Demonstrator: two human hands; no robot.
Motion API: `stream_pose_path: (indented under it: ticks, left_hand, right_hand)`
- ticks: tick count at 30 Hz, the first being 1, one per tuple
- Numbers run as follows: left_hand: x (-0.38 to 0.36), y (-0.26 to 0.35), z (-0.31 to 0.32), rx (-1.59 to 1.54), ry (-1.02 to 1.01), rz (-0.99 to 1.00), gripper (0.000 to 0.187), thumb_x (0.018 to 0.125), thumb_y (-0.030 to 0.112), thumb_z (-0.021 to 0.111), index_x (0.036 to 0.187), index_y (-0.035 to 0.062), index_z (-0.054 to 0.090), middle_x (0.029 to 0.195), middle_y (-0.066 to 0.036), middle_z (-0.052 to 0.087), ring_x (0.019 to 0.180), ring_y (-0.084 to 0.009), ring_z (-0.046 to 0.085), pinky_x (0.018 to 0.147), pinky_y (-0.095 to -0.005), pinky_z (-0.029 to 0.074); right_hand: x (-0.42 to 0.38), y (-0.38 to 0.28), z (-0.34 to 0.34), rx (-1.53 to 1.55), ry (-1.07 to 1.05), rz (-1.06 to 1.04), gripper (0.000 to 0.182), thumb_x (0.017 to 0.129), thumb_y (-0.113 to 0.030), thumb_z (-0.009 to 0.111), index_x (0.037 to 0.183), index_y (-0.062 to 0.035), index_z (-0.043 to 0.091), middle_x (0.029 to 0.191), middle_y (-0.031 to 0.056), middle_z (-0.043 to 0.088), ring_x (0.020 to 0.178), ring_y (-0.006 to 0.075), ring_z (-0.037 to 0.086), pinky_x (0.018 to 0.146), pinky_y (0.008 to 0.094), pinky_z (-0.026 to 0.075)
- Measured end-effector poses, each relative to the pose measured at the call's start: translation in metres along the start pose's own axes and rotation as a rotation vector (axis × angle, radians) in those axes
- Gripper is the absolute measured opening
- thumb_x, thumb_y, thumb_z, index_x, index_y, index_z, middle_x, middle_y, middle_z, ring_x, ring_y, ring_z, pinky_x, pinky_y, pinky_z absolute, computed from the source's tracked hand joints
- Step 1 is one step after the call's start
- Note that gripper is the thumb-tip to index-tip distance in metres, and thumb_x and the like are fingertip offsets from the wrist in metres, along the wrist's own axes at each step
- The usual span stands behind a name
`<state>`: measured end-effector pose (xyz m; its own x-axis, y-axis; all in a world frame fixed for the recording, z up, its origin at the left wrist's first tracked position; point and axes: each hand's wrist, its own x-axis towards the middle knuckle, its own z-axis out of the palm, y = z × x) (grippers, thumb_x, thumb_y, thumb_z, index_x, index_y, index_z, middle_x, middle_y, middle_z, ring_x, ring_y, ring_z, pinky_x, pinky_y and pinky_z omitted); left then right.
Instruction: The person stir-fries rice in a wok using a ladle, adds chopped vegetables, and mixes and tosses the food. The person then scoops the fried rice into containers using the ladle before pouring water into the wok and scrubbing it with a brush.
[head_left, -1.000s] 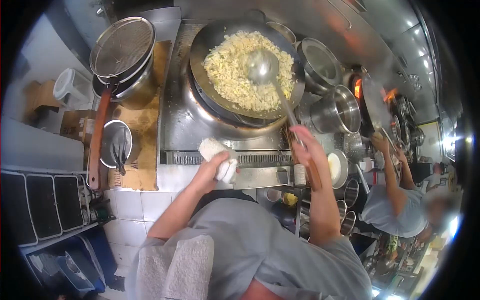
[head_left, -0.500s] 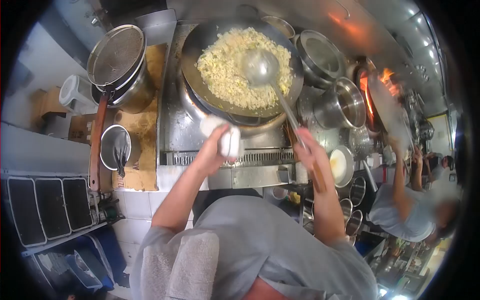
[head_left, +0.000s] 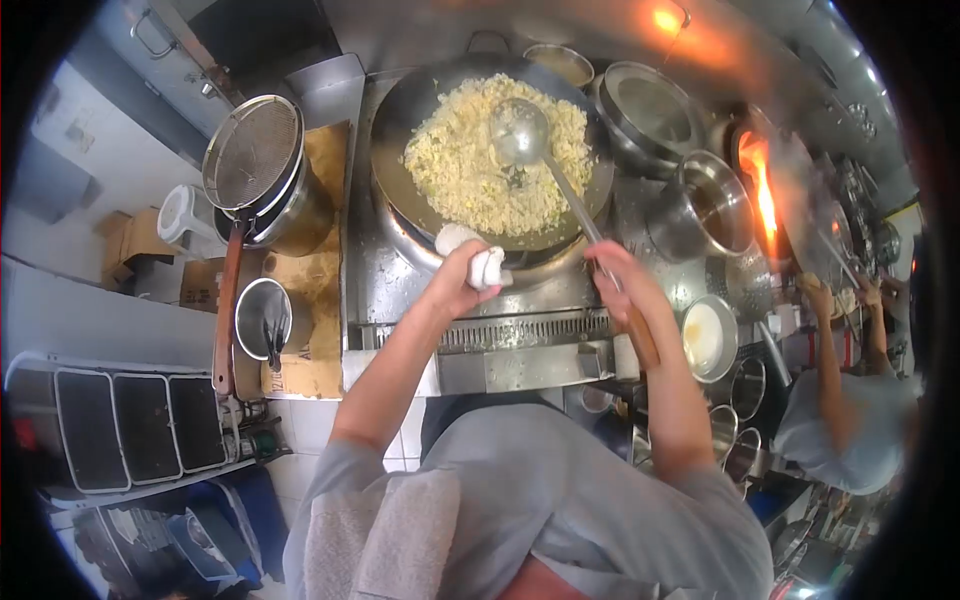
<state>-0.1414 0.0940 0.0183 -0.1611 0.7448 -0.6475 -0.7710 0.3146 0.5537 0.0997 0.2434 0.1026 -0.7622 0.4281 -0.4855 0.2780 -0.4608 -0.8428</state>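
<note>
A large wok (head_left: 395, 165) on the stove holds a heap of fried rice (head_left: 450, 160) with yellow and green bits. My right hand (head_left: 622, 280) is closed around the handle of a long metal ladle (head_left: 520, 132). The ladle's bowl rests on or in the rice, and its wooden end runs back along my forearm. At the wok's near edge, my left hand (head_left: 465, 282) grips a folded white cloth (head_left: 487, 268). The cloth appears to wrap the wok's near handle, which is hidden beneath it.
Left of the stove, a wire strainer (head_left: 255, 150) lies on a pot, beside a small metal pot (head_left: 263, 312) with dark utensils. Metal pots (head_left: 722, 205) and a white bowl (head_left: 708, 340) stand to the right. Flames (head_left: 760, 185) rise near a co-worker (head_left: 845, 425) at another wok.
The scene has shifted slightly right and down in view. The cloth in my left hand now sits against the wok's rim. The ladle stays in the rice.
</note>
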Motion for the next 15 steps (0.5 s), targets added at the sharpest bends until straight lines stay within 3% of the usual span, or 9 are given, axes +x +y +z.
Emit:
stream_pose_path:
  ticks: [2, 3, 6, 7, 10, 11, 14, 15]
  left_hand:
    - [0.006, 0.004, 0.000, -0.016, -0.006, -0.016, 0.018, 0.086, 0.032, 0.052, 0.096, 0.0182, 0.057, 0.090, 0.001, 0.061, 0.084, -0.0159, 0.058, 0.068, -0.0343, 0.049]
    - [0.006, 0.005, -0.001, -0.025, -0.008, -0.001, 0.018, 0.086, 0.032, 0.052, 0.096, 0.0181, 0.057, 0.090, 0.001, 0.061, 0.084, -0.0164, 0.058, 0.068, -0.0344, 0.049]
    - [-0.003, 0.005, 0.001, -0.008, 0.000, 0.008, 0.018, 0.086, 0.032, 0.053, 0.095, 0.0167, 0.057, 0.090, 0.000, 0.061, 0.085, -0.0184, 0.059, 0.067, -0.0349, 0.049]
    - [0.002, 0.007, 0.002, -0.032, -0.015, 0.031, 0.018, 0.086, 0.032, 0.053, 0.095, 0.0170, 0.057, 0.090, 0.000, 0.061, 0.085, -0.0187, 0.059, 0.068, -0.0351, 0.048]
    - [0.000, -0.004, 0.000, -0.036, -0.005, 0.005, 0.018, 0.086, 0.032, 0.053, 0.096, 0.0177, 0.056, 0.090, -0.001, 0.060, 0.086, -0.0191, 0.059, 0.068, -0.0359, 0.048]
    - [0.001, 0.002, 0.002, -0.031, 0.003, 0.015, 0.018, 0.086, 0.032, 0.053, 0.097, 0.0179, 0.056, 0.090, -0.001, 0.060, 0.086, -0.0192, 0.059, 0.068, -0.0361, 0.048]
    - [0.009, -0.001, -0.004, -0.033, 0.007, 0.030, 0.019, 0.086, 0.032, 0.052, 0.098, 0.0185, 0.055, 0.090, -0.001, 0.060, 0.085, -0.0190, 0.059, 0.068, -0.0362, 0.048]
    - [0.001, 0.002, 0.003, -0.014, 0.003, 0.026, 0.019, 0.085, 0.032, 0.053, 0.098, 0.0189, 0.055, 0.090, -0.001, 0.060, 0.083, -0.0182, 0.058, 0.068, -0.0361, 0.048]
  right_hand:
    - [0.027, -0.012, 0.008, -0.104, 0.044, -0.042, 0.020, 0.094, -0.017, 0.041, 0.108, -0.0072, 0.052, 0.057, -0.0011, 0.040, 0.033, 0.0065, 0.033, 0.026, 0.0254, 0.032]
    - [0.019, -0.016, 0.021, -0.338, 0.072, -0.085, 0.020, 0.094, -0.016, 0.041, 0.108, -0.0063, 0.052, 0.057, -0.0011, 0.040, 0.033, 0.0069, 0.033, 0.026, 0.0255, 0.032]
    - [-0.026, -0.012, 0.013, -0.086, -0.017, 0.029, 0.021, 0.094, -0.016, 0.041, 0.110, -0.0071, 0.052, 0.058, -0.0011, 0.040, 0.038, 0.0064, 0.038, 0.031, 0.0240, 0.035]
    - [-0.025, -0.005, 0.010, 0.065, -0.063, 0.067, 0.021, 0.094, -0.015, 0.041, 0.109, -0.0079, 0.053, 0.057, -0.0012, 0.040, 0.038, 0.0064, 0.039, 0.031, 0.0231, 0.037]
    - [0.022, -0.006, 0.014, 0.057, 0.017, 0.006, 0.022, 0.094, -0.014, 0.039, 0.109, -0.0087, 0.054, 0.055, -0.0013, 0.039, 0.034, 0.0072, 0.035, 0.028, 0.0243, 0.035]
    - [0.026, -0.006, 0.020, -0.427, 0.021, -0.105, 0.022, 0.094, -0.014, 0.038, 0.109, -0.0087, 0.053, 0.056, -0.0014, 0.038, 0.034, 0.0070, 0.034, 0.028, 0.0247, 0.034]
    - [-0.022, -0.011, 0.024, -0.253, -0.085, -0.011, 0.022, 0.094, -0.017, 0.040, 0.110, -0.0086, 0.054, 0.057, -0.0018, 0.038, 0.038, 0.0059, 0.037, 0.031, 0.0242, 0.036]
    - [-0.024, -0.005, 0.022, -0.044, -0.144, 0.051, 0.022, 0.094, -0.019, 0.041, 0.110, -0.0087, 0.054, 0.057, -0.0023, 0.038, 0.037, 0.0053, 0.037, 0.032, 0.0233, 0.036]
